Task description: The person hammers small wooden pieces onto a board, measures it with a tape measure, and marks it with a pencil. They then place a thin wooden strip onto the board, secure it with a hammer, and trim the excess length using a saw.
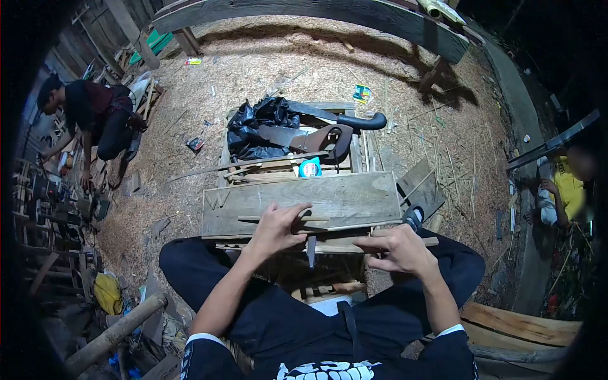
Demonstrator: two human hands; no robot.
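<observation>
My left hand [277, 228] is closed around a thin wooden stick [250, 218] that lies crosswise over the near edge of a grey plank [335, 196]. Below its fingertips a narrow metal blade [311, 251] points down toward me; what holds it is hidden. My right hand [400, 250] grips a wooden strip [429, 241], fingers pointing left and the strip's end jutting out on the right. Beyond the plank lie a handsaw with a brown handle [326, 140], another saw with a black handle [364, 121], and a blue-and-white tape measure [310, 168].
A black plastic bag [253, 126] rests beside the saws on a wooden frame. Wood shavings [171, 145] cover the ground. A heavy beam [304, 18] spans the far side. One person [95, 114] crouches at left; another in yellow [565, 190] is at right.
</observation>
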